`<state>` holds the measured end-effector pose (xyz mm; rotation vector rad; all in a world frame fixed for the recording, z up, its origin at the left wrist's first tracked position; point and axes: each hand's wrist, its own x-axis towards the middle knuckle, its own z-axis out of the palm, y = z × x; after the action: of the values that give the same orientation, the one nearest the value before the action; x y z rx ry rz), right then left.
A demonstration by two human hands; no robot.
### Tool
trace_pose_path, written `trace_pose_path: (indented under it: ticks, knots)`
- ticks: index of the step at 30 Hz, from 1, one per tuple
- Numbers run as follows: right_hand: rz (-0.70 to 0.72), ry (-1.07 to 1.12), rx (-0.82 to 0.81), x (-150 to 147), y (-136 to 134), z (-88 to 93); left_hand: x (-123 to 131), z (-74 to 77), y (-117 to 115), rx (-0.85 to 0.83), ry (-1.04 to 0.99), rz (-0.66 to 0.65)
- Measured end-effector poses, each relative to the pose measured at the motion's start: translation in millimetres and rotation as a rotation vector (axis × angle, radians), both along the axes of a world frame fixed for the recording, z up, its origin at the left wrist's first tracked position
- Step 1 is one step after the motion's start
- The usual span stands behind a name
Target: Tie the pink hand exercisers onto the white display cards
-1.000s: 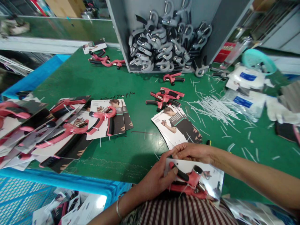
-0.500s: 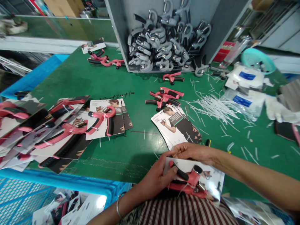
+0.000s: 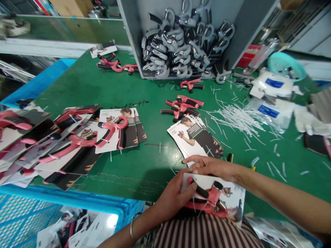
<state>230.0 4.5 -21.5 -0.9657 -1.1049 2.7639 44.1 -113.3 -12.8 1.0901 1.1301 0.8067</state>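
At 6 o'clock, near edge of the worktop (image 3: 144, 162): backing card (image 3: 234, 193) with a pink hand gripper (image 3: 207, 200) lying on it. Left hand (image 3: 173, 198) grip pinches the card's 9 o'clock edge, thumb on the gripper's black handle. Right hand (image 3: 210, 167) lies along the 12 o'clock edge, fingers together; can't tell if that grip pinches. Card stack (image 3: 198, 137) just beyond at 12, loose pink grippers (image 3: 182, 106) further up, grey grippers bin (image 3: 181, 44) at the far end, white ties (image 3: 235, 119) at 2, carded grippers (image 3: 113, 132) at 9.

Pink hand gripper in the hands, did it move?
No: the pink-and-black plastic hand gripper sits as near the fanned stack of printed cards as before.
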Motion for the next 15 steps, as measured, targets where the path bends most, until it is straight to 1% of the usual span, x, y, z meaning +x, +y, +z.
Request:
trace_pose_path:
  ticks: [3, 7, 9, 11, 13, 15]
  knots:
    - [0.051, 0.029, 0.07, 0, 0, 0.0, 1, 0.7, 1, 0.001, 0.027, 0.006]
    - [0.089, 0.002, 0.169, -1, 0, 2.2, 1, 1.0, 2, -0.027, 0.06, 0.009]
    - [0.128, -0.038, 0.278, 0, 0, 4.8, 1, -0.1, 3, -0.037, 0.046, 0.008]
    - [0.143, -0.116, 0.491, 1, -1, 10.1, 0, -2.4, 2, -0.059, 0.018, 0.006]
    - [0.106, -0.202, 0.77, 4, -4, 18.0, -1, -6.0, 0, -0.092, -0.013, 0.014]
    - [0.079, -0.212, 1.01, 8, -8, 26.1, -2, -10.8, -3, -0.118, -0.037, 0.044]
